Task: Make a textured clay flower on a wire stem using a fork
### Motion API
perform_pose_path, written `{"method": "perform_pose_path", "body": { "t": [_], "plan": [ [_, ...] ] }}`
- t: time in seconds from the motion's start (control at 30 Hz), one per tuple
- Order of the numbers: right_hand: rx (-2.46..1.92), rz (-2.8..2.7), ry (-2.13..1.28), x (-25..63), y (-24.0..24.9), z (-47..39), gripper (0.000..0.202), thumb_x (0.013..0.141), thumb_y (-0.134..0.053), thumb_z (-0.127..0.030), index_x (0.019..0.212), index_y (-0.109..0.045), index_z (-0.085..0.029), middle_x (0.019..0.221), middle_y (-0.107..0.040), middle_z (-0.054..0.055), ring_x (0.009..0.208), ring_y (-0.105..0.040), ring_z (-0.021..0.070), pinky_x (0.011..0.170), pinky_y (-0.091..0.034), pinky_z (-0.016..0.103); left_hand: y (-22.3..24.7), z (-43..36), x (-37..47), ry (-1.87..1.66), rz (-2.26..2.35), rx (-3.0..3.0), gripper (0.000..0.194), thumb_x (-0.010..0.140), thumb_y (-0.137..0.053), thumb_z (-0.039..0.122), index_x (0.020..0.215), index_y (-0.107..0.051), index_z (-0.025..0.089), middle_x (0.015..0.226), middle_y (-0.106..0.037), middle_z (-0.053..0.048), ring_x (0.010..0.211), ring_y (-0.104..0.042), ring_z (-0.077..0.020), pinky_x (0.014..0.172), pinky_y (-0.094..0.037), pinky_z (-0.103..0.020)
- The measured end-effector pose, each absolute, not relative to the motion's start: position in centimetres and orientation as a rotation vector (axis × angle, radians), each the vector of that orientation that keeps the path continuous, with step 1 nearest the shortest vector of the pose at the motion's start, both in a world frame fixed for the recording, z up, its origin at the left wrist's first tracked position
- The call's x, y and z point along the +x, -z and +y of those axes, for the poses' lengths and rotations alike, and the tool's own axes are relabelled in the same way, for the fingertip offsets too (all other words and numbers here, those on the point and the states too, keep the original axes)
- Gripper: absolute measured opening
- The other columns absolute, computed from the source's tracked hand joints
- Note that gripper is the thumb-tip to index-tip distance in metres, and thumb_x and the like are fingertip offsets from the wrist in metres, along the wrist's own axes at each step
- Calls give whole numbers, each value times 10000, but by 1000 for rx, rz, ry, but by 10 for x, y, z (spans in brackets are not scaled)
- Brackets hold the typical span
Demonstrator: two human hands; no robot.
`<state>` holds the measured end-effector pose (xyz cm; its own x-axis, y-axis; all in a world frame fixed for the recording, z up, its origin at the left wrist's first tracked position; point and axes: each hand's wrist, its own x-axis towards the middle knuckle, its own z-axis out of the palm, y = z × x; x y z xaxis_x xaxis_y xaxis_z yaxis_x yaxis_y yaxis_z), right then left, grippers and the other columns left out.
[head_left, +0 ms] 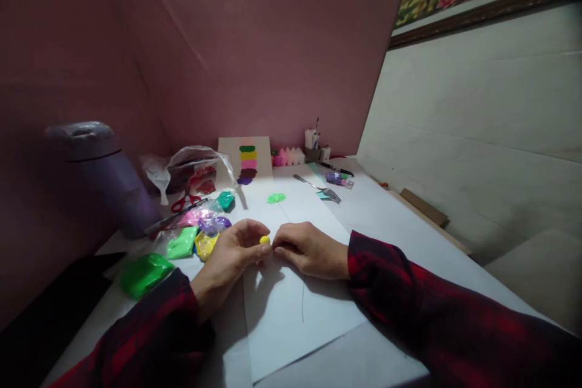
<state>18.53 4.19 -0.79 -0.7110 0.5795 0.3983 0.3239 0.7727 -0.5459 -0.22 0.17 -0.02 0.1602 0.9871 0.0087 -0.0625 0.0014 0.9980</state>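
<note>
A small yellow ball [264, 240] sits between the thumb and fingers of my left hand [233, 253], above the white paper [291, 327]. Right beside it, my right hand [310, 248] has its thumb and fingers pressed together, close to the left fingertips; whatever it pinches is too small to make out. A thin dark line, perhaps a wire [303, 300], runs down the paper below my right hand. Beyond both hands lies a light green scalloped clay piece [276, 198].
Clay packets, including green [146, 274] and yellow [206, 245], lie left of my hands near red-handled scissors [184, 201]. A purple bottle [109, 182] stands far left. Behind are a fork [325, 191], a painted card [227, 160] and a brush holder [312, 154].
</note>
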Motion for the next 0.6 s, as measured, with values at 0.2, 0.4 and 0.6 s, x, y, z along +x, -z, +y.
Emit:
{"method": "perform_pose_path", "body": {
  "t": [0.2, 0.4, 0.6],
  "plan": [
    [-644, -2426, -571, 185, 8, 42, 134, 816, -587, -14, 806, -658, -128, 780, -656, 35, 697, -596, 132, 681, -457, 236, -2, -1, -1, -1079, 1045, 1343, 429, 814, -649, 555, 740, -612, 134, 603, -564, 8, 499, -463, -76, 494, -348, -213],
    [-626, -2433, -542, 185, 10, 44, 116, 831, -588, -33, 845, -664, -121, 808, -665, 48, 723, -607, 144, 692, -464, 244, 1, 2, -2, -1093, 994, 1270, 408, 678, -807, 419, 923, -662, 126, 735, -639, -14, 585, -523, -93, 561, -426, -224],
    [-661, -2442, -543, 185, 9, 43, 87, 834, -615, -54, 809, -660, -125, 780, -648, 35, 689, -587, 131, 668, -450, 236, 0, 0, -2, -1132, 1024, 1301, 386, 691, -800, 463, 771, -578, 158, 622, -550, 41, 524, -477, -78, 512, -388, -212]
  ]
}}
